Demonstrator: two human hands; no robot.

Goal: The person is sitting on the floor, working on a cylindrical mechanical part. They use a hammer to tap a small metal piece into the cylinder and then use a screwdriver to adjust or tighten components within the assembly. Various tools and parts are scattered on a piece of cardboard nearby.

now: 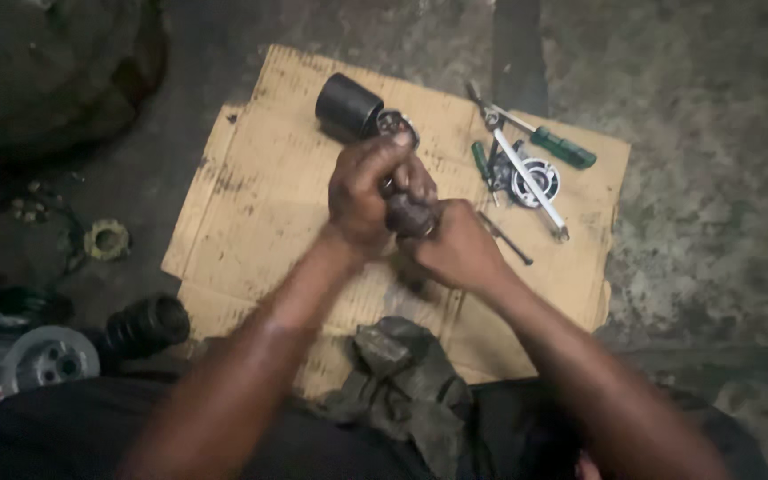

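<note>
Small dark rounded part (pixel 409 216) is held between both hands, above the middle of the cardboard sheet (pixel 251 222) that lies on the concrete floor (pixel 704 249). Left hand (pixel 368 194) is closed over the top of the part, fingers wrapped round it; right hand (pixel 457 249) is closed on it from below and the side. What the part is cannot be told: it is greasy and mostly covered.

Just behind the hands, on the cardboard: a black cylindrical housing (pixel 348 105) lying on its side, with a round metal piece (pixel 397 124) at its open end. It looks taken apart, so I judge disassembly done and the work on the small part in progress; nothing is fitted back yet.

To the right on the cardboard: a green-handled screwdriver (pixel 562 147), a long metal wrench (pixel 531 182), a round bearing-like ring (pixel 540 178), a thin pin (pixel 507 238). All lie loose.

Near edge: a crumpled grey rag (pixel 406 373). Left of the cardboard on the floor: a ribbed black rubber boot (pixel 146 324), a metal hub (pixel 46 360), a small ring (pixel 107 240).
</note>
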